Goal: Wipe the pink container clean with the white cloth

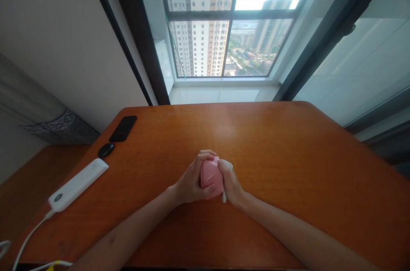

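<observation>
A pink rounded object is held just above or on the wooden table, near the middle of the head view. My left hand wraps round its left side, with the thumb across its lower front and the fingers over its top. On the other side, my right hand is closed round a white cloth or tissue, pressed against the pink object's right edge. Most of the white piece is hidden inside my right hand; bits show above and below it.
At the table's left side lie a black phone, a small black oval object and a white power strip with a cable running to the lower left edge. A window stands beyond the far edge.
</observation>
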The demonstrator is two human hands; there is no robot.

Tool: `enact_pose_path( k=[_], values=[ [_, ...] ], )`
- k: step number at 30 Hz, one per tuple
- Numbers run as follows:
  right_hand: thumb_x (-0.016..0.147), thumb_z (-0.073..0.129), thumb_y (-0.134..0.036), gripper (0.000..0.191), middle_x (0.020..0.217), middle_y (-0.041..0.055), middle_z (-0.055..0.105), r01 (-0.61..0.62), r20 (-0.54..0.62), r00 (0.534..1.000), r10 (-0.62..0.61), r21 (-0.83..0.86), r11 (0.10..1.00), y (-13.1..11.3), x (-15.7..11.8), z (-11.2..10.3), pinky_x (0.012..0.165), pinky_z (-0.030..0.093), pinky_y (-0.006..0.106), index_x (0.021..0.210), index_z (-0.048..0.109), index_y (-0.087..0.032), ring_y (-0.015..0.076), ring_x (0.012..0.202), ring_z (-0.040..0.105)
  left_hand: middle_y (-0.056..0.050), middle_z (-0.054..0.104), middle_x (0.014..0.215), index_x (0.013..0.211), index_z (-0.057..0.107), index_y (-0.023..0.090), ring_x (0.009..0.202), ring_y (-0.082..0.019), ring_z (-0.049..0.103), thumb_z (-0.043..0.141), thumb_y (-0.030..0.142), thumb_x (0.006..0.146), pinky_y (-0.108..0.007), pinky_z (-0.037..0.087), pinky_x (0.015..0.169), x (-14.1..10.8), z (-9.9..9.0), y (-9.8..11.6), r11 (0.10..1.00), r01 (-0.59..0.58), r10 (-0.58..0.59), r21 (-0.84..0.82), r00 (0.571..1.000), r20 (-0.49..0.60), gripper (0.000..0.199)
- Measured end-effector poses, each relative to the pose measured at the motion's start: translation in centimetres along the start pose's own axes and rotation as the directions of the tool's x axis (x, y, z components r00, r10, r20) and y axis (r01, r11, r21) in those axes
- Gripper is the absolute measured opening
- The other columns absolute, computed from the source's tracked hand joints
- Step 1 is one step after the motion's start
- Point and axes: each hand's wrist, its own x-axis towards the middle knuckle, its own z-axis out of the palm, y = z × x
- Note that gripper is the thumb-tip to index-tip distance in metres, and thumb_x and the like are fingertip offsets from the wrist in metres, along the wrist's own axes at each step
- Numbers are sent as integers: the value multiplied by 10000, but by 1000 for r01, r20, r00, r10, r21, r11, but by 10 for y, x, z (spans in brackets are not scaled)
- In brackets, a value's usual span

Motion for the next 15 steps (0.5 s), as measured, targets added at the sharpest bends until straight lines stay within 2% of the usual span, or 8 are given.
enact_pose_path(
  k=[2, 4, 6, 8, 10, 12, 15],
  values=[
    [960, 522, -834, 658, 670, 7, 535, 24, 3, 1000, -24, -8, 1000, -3, -1, 0, 607, 455, 319, 712, 599, -229, 190, 649, 462, -200, 536, 1519, 1549, 420, 275, 1456, -397, 553, 761, 679, 945, -627, 532, 1184, -2, -5, -3, 994, -81, 81, 66, 997, 8, 803],
    [961, 535, -832, 665, 686, 15, 571, 52, 3, 999, -52, 5, 999, -4, -1, 1, 607, 469, 315, 717, 626, -220, 190, 657, 482, -205, 534, 1572, 1610, 381, 306, 1505, -429, 534, 825, 697, 878, -676, 497, 1220, -3, -13, -8, 952, -248, 238, 181, 969, 73, 942],
    [970, 534, -823, 658, 744, 33, 632, 74, 10, 997, -74, 30, 997, -5, 0, 2, 654, 516, 323, 769, 673, -212, 208, 710, 544, -199, 547, 1607, 1624, 385, 331, 1488, -444, 570, 895, 734, 780, -721, 452, 1256, -2, -21, -11, 851, -433, 385, 298, 899, 208, 1066],
    [983, 524, -815, 655, 777, 40, 660, 72, 19, 997, -73, 55, 996, -4, 1, 2, 702, 550, 337, 819, 703, -207, 221, 747, 585, -191, 556, 1627, 1598, 429, 328, 1478, -439, 597, 928, 756, 725, -731, 431, 1284, 0, -28, -13, 747, -541, 449, 386, 839, 307, 1093],
    [990, 533, -802, 645, 774, 40, 660, 59, 21, 998, -60, 73, 996, -1, 2, 2, 703, 553, 337, 830, 710, -202, 220, 741, 589, -189, 552, 1634, 1567, 462, 311, 1491, -421, 598, 931, 742, 734, -699, 468, 1282, 1, -30, -15, 685, -576, 472, 446, 818, 330, 1048],
    [996, 551, -783, 629, 791, 47, 668, 54, 10, 998, -55, 88, 995, 3, 3, 2, 702, 545, 336, 834, 715, -197, 217, 745, 588, -194, 545, 1630, 1556, 462, 300, 1493, -411, 594, 925, 696, 771, -671, 526, 1245, 2, -28, -15, 668, -574, 484, 474, 819, 310, 993],
    [1018, 540, -758, 615, 816, 54, 678, 63, -17, 998, -62, 98, 993, 9, 3, 2, 699, 526, 336, 853, 721, -194, 217, 755, 578, -194, 569, 1573, 1561, 452, 294, 1459, -423, 592, 904, 602, 822, -667, 571, 1181, 2, -21, -13, 731, -520, 460, 443, 854, 244, 920]
  ],
)
